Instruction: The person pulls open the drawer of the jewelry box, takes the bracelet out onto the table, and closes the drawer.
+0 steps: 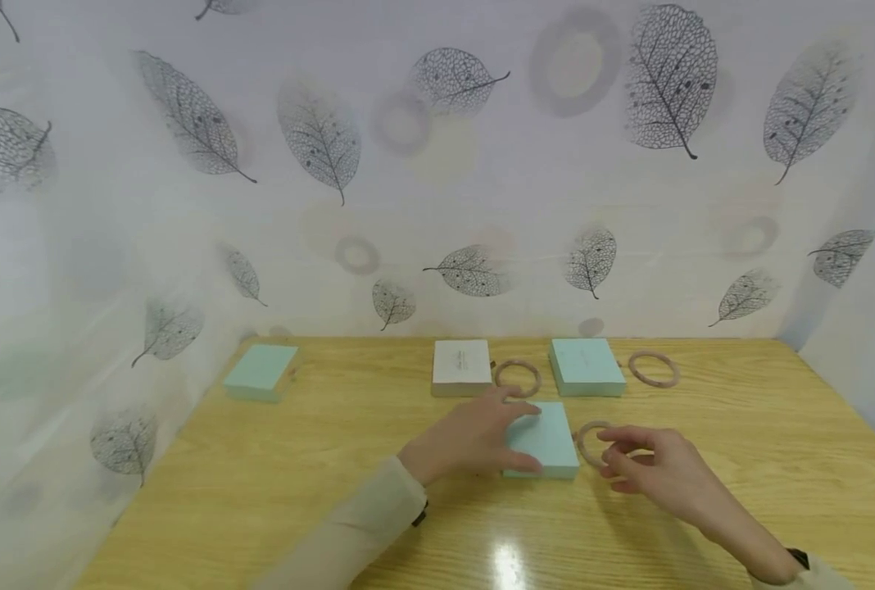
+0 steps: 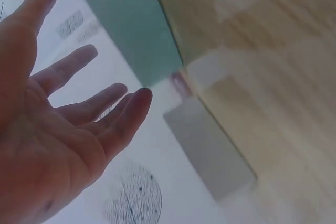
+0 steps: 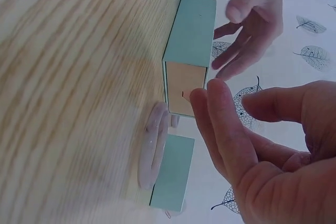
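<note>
A mint-green box (image 1: pixel 551 442) lies on the table in front of the person. My left hand (image 1: pixel 474 430) hovers over its left part, thumb and fingers spread, holding nothing. Just right of the box lies a pale pinkish bangle (image 3: pixel 153 145), flat on the wood. Beside and partly over that bangle in the head view is my right hand (image 1: pixel 659 471), fingers loosely bent and nothing between them. The right wrist view shows the box's beige end (image 3: pixel 184 85) with a small red tab, close to the right fingertips.
Farther back stand a white box (image 1: pixel 461 367) with a bangle (image 1: pixel 537 378) to its right, and another mint box (image 1: pixel 587 365) with its own bangle (image 1: pixel 676 373). One more mint box (image 1: pixel 262 371) sits at the far left. A leaf-patterned curtain (image 1: pixel 297 246) borders the table's back.
</note>
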Tool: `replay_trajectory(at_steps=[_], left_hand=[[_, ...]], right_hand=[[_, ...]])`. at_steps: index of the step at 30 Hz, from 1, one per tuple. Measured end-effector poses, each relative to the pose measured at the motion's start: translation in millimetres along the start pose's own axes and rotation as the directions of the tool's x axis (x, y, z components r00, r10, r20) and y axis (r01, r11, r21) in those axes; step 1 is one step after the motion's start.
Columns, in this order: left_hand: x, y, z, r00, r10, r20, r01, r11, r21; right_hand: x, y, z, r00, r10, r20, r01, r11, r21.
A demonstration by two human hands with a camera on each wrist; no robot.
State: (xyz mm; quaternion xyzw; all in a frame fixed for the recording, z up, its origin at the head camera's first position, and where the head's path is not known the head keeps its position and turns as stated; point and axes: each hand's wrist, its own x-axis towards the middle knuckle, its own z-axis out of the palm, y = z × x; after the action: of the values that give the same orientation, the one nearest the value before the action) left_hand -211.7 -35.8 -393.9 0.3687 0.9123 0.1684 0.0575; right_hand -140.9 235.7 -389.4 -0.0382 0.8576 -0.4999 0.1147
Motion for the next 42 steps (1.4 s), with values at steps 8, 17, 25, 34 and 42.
replay_trajectory(at_steps=[8, 17, 25, 34, 42], left_hand=[[-41.6, -45.1, -40.7, 0.988, -0.131, -0.087, 0.134, 0.99, 0.035], [-116.0, -132.6, -69.4, 0.916, -0.335, -0.22, 0.371, 0.917, 0.148], [-168.8, -182.8, -81.5, 0.854, -0.474, -0.213, 0.509, 0.846, 0.156], [-190.1, -193.6, -78.9, 0.812, -0.569, -0.133, 0.582, 0.805, 0.112], [-189.4, -179.4, -73.7, 0.822, -0.559, -0.107, 0.569, 0.809, 0.147]], right_hand=[[-2.4, -1.8, -1.8, 1.0, 0.005, 0.0, -0.005, 1.0, 0.021], [-2.9, -2.6, -3.1, 1.0, 0.006, 0.008, -0.007, 1.0, 0.031], [-2.6, -5.2, 1.7, 1.0, -0.027, 0.002, 0.027, 0.999, 0.038], [-1.1, -9.1, 5.6, 0.999, -0.036, 0.017, 0.035, 0.998, 0.045], [-0.4, -8.8, 10.3, 0.998, -0.06, 0.026, 0.058, 0.996, 0.067]])
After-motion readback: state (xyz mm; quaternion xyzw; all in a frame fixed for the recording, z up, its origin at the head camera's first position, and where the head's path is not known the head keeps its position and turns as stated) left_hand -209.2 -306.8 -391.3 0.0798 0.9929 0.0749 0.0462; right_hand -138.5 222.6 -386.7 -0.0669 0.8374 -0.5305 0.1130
